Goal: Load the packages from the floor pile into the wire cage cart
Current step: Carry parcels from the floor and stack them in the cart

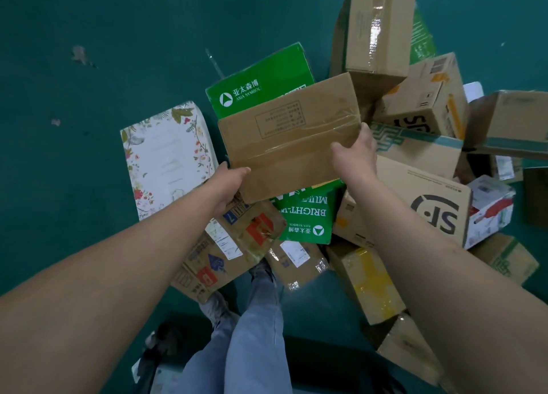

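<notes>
Both hands hold one flat brown cardboard box sealed with clear tape (292, 138), raised above the pile of packages on the dark green floor (89, 67). The left hand (228, 183) grips the box's near left corner, thumb on the top face and fingers out of sight beneath. The right hand (354, 153) clamps the right edge, thumb on top and fingers wrapped over the side. The two hands are well apart, one at each end.

The box hangs over a green carton printed with white lettering (264, 79), which lies partly hidden under it. Left of that lies a white box with a floral border (166, 156). To the right is a heap of brown cartons, among them one with a large black logo (427, 204). Near the person's feet lies a battered brown carton with red and blue marks (225, 245).

The wire cage cart is not in view, so I cannot tell which way the carry goes. The step in hand looks like lifting this box clear. To do it well, keep the box level with the opposed grip, since the taped faces look slippery. Lift it straight up before turning, so it does not drag the green carton. The cartons crowd close around the feet, so step back with care.
</notes>
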`<action>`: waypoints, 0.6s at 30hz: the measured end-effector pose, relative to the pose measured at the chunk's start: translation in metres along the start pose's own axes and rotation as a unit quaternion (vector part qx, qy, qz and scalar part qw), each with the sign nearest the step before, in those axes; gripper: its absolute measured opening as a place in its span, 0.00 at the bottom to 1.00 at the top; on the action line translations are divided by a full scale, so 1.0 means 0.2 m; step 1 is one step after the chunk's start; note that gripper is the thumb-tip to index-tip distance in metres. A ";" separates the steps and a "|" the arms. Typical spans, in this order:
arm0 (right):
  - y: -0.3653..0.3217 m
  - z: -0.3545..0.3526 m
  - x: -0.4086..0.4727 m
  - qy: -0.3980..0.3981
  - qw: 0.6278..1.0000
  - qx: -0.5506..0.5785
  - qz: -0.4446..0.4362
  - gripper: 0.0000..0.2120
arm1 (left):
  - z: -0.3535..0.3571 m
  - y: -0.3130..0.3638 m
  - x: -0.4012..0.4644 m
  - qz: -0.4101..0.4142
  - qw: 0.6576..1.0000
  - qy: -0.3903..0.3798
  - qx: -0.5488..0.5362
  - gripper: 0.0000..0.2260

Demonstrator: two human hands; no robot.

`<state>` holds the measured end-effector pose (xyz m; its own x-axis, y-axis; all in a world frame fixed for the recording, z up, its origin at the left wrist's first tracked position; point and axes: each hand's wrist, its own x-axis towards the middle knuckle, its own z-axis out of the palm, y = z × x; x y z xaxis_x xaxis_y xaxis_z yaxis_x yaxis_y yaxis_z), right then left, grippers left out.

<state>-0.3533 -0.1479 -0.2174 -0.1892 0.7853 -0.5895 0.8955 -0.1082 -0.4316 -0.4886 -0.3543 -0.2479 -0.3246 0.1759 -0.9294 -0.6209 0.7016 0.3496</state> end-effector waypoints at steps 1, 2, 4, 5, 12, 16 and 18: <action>-0.01 0.01 0.02 -0.003 1.000 0.004 0.007 0.39 | 0.01 0.01 0.01 0.003 1.000 -0.007 -0.009 0.28; -0.03 0.03 0.05 -0.005 1.000 0.005 0.015 0.40 | 0.02 0.02 0.03 0.000 1.000 -0.009 -0.021 0.27; -0.05 0.03 0.07 -0.007 0.999 0.007 0.031 0.41 | 0.04 0.03 0.05 -0.005 0.999 -0.007 -0.040 0.26; -0.06 0.03 0.08 -0.010 0.999 0.008 0.038 0.41 | 0.04 0.03 0.05 -0.006 0.999 -0.007 -0.047 0.27; -0.14 -0.01 0.04 -0.008 0.999 0.032 0.034 0.49 | 0.03 0.03 0.00 -0.001 0.995 -0.001 -0.099 0.26; -0.21 -0.09 -0.14 -0.002 1.000 0.023 -0.006 0.46 | -0.08 -0.01 -0.18 0.023 0.994 -0.004 -0.105 0.27; -0.26 -0.14 -0.27 -0.007 0.999 0.020 -0.026 0.44 | -0.16 -0.02 -0.32 0.035 0.992 0.010 -0.124 0.31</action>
<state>-0.3792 -0.1676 -0.1438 -0.2402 0.7820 -0.5751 0.8677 -0.0927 -0.4884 -0.4883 -0.3903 -0.1863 -0.3845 0.2027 -0.9006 -0.7527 0.4960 0.4330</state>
